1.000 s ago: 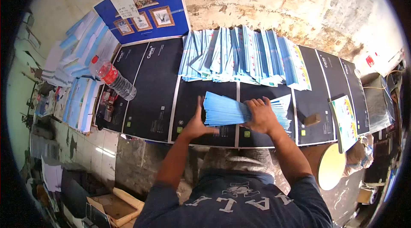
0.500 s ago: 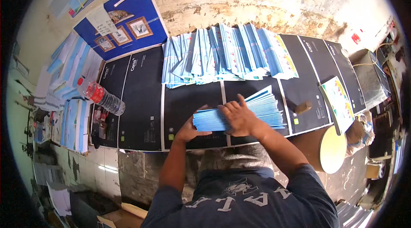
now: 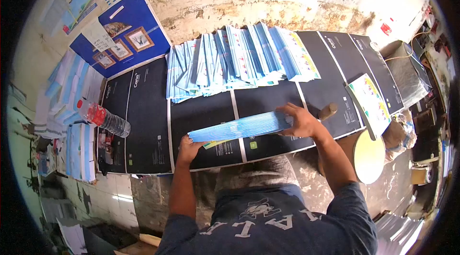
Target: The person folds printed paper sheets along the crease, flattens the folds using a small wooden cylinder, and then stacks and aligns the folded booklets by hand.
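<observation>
A stack of thin blue-edged booklets [image 3: 239, 126] stretches between my two hands above the black table surface, edges facing up. My left hand [image 3: 188, 148] grips its left end, and my right hand [image 3: 303, 122] is closed round the right end. A bit of yellow-green cover shows under the stack near the left hand. Beyond it, a long row of similar booklets [image 3: 235, 58] leans in overlapping bundles along the back of the table. Just right of my right hand stands a small wooden cylinder [image 3: 327, 111].
A plastic bottle with a red label [image 3: 103, 118] lies at the left by paper stacks [image 3: 80, 152]. Behind is a blue board with framed pictures [image 3: 122, 37]. At right, colourful booklets [image 3: 369, 104] lie near the table edge, above a round yellow-topped stool [image 3: 370, 157].
The booklets were fanned out under my right hand; now they are squared into a long stack held at both ends. My right hand has moved right and my left hand slightly left. The view has shifted.
</observation>
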{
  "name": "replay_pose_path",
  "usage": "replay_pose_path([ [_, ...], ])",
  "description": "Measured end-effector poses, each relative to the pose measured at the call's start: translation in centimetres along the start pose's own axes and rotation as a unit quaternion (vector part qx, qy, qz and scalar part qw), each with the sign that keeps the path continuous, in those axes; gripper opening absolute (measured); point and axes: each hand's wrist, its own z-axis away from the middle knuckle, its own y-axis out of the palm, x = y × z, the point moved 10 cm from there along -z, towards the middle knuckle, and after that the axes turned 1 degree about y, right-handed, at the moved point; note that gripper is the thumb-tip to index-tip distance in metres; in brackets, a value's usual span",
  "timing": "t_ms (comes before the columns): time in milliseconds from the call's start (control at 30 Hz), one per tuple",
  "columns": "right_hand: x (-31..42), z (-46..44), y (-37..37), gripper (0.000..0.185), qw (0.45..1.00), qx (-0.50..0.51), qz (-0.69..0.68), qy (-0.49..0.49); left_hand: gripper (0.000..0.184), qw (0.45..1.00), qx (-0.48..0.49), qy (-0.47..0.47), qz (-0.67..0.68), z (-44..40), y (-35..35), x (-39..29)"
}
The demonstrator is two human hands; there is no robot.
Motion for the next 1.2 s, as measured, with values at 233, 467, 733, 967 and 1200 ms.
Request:
replay_pose_path([
  [233, -5.4, -0.9, 5.5, 0.09, 0.765, -0.241, -0.59, -0.093, 0.069, 0.986, -0.055, 0.038, 0.156, 2.2, 3.6, -2.4],
  [467, -8.1, -4.0, 5.6, 0.081, 0.767, -0.191, -0.611, -0.046, 0.06, 0.993, -0.024, -0.012, 0.114, 1.7, 4.3, 0.1],
  [733, 13.5, 0.9, -6.2, 0.075, 0.945, -0.301, -0.061, -0.109, 0.074, 0.992, -0.032, 0.099, 0.07, 2.9, 5.0, -3.0],
  [967, 21.1, -5.6, 10.7, 0.096, 0.957, -0.023, 0.222, -0.187, 0.08, 0.996, -0.021, 0.061, 0.056, 3.0, 4.3, 0.2],
  [1200, 19.0, -7.0, 12.0, 0.067, 0.944, -0.038, 0.281, -0.168, 0.047, 0.991, -0.024, 0.064, 0.116, 1.5, 4.4, 2.2],
])
